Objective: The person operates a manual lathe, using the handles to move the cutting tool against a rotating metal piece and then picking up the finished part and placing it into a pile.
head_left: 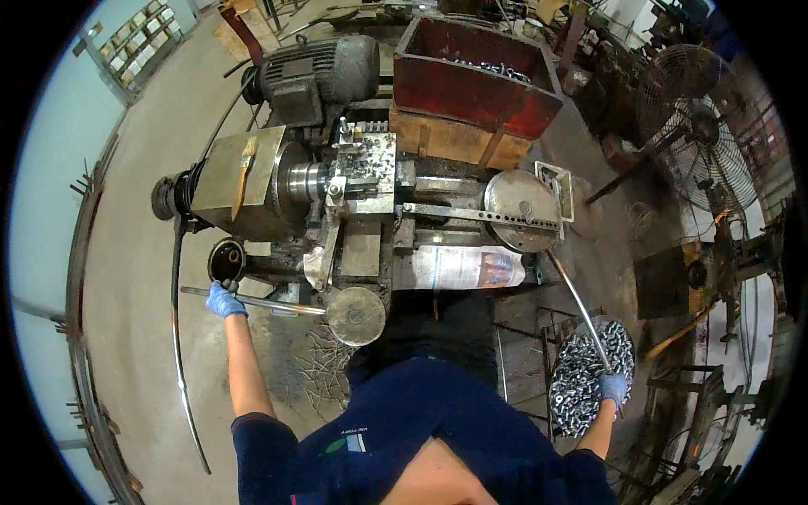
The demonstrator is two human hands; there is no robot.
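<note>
My left hand (225, 300), in a blue glove, is closed round a steel lever bar (282, 305) that runs to a round metal disc (356, 317). Just beyond that hand is a dark round cup (227, 260) on the machine. My right hand (613, 388), also gloved in blue, grips the low end of a long steel lever (576, 295). That lever slopes up to a larger round plate (522, 210) at the machine's right end. Between them is a lathe-like machine (362, 168) with a shiny spindle (303, 181); its working point is too small to make out.
Below my right hand sits a round container heaped with small metal parts (581, 379). A red bin (471, 76) with more parts stands behind the machine, beside a motor (324, 71). A brush (243, 177) lies on the housing. At right stands a large fan (703, 130).
</note>
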